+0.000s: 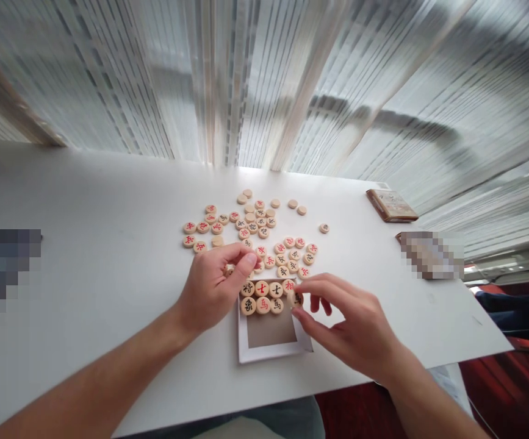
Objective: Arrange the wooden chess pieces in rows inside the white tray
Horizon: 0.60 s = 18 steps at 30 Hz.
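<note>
One piece (297, 299) is being pinched by its edge, tilted, in the right grip (351, 314), presumably so that its marked face is being left uncovered; it is being held at the right side of the box (275, 354). Thumb and fingers of the left grip (212, 289) are being held close together near the far left corner; whether anything is being gripped there cannot be told. Inside the box, seven pieces (263, 305) are being shown face up in two tight rows, probably to save room, with bare floor nearer. Beyond, loose pieces (217, 228) are being carried by the bench (108, 231)
</note>
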Each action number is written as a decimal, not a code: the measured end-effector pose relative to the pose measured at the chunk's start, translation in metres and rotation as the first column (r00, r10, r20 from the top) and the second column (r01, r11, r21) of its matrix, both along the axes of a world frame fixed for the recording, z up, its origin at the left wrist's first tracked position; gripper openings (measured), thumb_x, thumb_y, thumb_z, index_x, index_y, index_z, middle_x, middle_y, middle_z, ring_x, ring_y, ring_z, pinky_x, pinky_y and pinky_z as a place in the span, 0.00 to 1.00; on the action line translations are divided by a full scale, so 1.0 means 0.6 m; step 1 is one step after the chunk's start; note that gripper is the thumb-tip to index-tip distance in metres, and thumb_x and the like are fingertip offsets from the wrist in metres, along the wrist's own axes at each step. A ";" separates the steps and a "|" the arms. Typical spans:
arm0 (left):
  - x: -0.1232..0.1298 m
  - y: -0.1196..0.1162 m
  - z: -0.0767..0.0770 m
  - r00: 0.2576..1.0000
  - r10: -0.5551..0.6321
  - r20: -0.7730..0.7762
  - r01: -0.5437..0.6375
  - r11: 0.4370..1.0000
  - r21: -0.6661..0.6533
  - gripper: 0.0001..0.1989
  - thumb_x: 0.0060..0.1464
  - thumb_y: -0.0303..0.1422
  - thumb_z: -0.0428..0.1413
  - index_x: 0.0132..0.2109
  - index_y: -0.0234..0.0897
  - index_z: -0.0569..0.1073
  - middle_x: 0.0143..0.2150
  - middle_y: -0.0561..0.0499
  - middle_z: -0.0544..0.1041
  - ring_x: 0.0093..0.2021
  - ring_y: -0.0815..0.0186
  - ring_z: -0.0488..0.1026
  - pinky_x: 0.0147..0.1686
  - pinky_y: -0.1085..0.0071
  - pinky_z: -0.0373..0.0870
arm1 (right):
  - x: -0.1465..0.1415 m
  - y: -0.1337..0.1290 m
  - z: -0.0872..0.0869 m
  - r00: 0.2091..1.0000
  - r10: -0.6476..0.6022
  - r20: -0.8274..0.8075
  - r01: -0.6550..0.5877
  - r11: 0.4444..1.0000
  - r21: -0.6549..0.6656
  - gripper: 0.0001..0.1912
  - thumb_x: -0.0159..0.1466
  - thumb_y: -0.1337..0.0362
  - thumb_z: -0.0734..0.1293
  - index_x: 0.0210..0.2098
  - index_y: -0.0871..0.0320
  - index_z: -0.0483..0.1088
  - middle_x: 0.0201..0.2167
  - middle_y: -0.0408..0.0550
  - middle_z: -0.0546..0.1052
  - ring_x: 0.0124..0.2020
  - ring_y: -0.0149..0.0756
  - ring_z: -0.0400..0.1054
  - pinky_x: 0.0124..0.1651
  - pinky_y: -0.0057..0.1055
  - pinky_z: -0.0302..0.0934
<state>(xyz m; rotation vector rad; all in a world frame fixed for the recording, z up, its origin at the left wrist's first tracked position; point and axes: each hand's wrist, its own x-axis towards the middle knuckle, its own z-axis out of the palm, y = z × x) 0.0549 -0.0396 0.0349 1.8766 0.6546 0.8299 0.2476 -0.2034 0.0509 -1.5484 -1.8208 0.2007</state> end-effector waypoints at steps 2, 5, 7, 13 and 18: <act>0.000 -0.003 -0.002 1.000 -0.011 -0.024 0.012 0.999 0.050 0.15 0.69 0.36 0.55 0.37 0.36 0.82 0.33 0.51 0.84 0.36 0.63 0.80 0.36 0.69 0.72 | -0.008 -0.016 -0.019 1.000 -0.006 0.023 0.007 1.000 -0.028 0.12 0.70 0.72 0.70 0.52 0.57 0.74 0.40 0.48 0.80 0.31 0.33 0.74 0.34 0.29 0.71; 0.000 -0.003 -0.003 0.999 -0.004 -0.033 0.007 0.997 0.080 0.14 0.68 0.36 0.55 0.37 0.36 0.82 0.32 0.51 0.84 0.35 0.64 0.80 0.35 0.69 0.70 | -0.019 -0.026 -0.041 0.998 -0.013 0.068 0.016 0.999 -0.039 0.11 0.71 0.72 0.69 0.52 0.57 0.74 0.44 0.52 0.81 0.40 0.38 0.79 0.41 0.32 0.75; 0.000 -0.002 -0.005 0.999 0.003 -0.042 0.001 0.996 0.090 0.14 0.68 0.36 0.55 0.36 0.36 0.82 0.32 0.52 0.84 0.34 0.64 0.79 0.34 0.69 0.70 | -0.023 -0.025 -0.050 0.995 -0.019 0.097 0.022 0.999 -0.033 0.11 0.72 0.71 0.69 0.53 0.57 0.74 0.45 0.54 0.81 0.42 0.41 0.80 0.43 0.35 0.76; -0.001 0.002 -0.006 0.998 -0.003 -0.056 0.008 0.996 0.092 0.18 0.70 0.37 0.53 0.36 0.37 0.82 0.33 0.51 0.85 0.35 0.63 0.80 0.34 0.69 0.69 | -0.024 -0.017 -0.060 0.980 -0.018 0.197 0.008 0.999 0.052 0.09 0.73 0.73 0.69 0.51 0.59 0.76 0.40 0.53 0.81 0.37 0.40 0.79 0.39 0.35 0.74; -0.001 0.002 -0.004 0.999 -0.010 -0.048 0.015 0.994 0.108 0.18 0.70 0.37 0.52 0.35 0.37 0.82 0.33 0.51 0.85 0.35 0.63 0.80 0.34 0.68 0.70 | -0.026 -0.012 -0.057 0.971 -0.015 0.239 -0.003 0.997 0.078 0.06 0.73 0.72 0.69 0.47 0.59 0.77 0.39 0.52 0.82 0.35 0.39 0.77 0.36 0.34 0.72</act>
